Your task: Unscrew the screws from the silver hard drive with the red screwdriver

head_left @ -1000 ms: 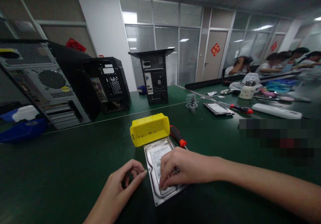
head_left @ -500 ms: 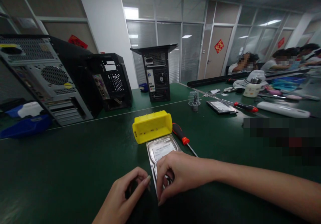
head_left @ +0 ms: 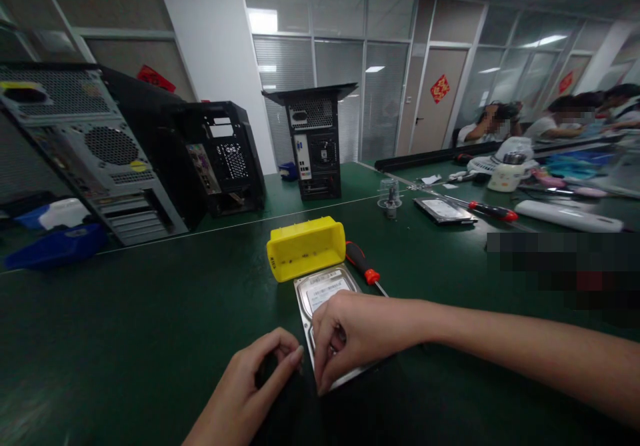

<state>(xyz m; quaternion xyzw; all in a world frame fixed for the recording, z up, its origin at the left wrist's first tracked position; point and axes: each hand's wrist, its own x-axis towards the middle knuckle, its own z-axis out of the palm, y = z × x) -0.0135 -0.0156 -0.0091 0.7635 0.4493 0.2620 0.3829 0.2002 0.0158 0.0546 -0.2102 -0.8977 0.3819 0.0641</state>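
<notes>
Fingers (head_left: 325, 366) of the right hand (head_left: 360, 336) curl down onto the hard drive (head_left: 325, 293), lying lengthwise away from the person on the green table (head_left: 150, 339), while the loosely curled, empty left hand (head_left: 255, 386) waits just beside its near-left edge.

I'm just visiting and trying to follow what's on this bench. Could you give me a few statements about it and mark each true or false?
1. The right hand rests on a silver hard drive lying flat on the green table. True.
2. A yellow bin sits just beyond the hard drive. True.
3. The left hand grips the red-handled screwdriver. False: that screwdriver lies untouched beside the yellow bin, and the left hand is curled at the drive's left edge.
4. Three computer cases stand at the back of the table. True.
5. The hard drive stands upright inside the yellow bin. False: it lies flat on the table in front of the bin.
</notes>
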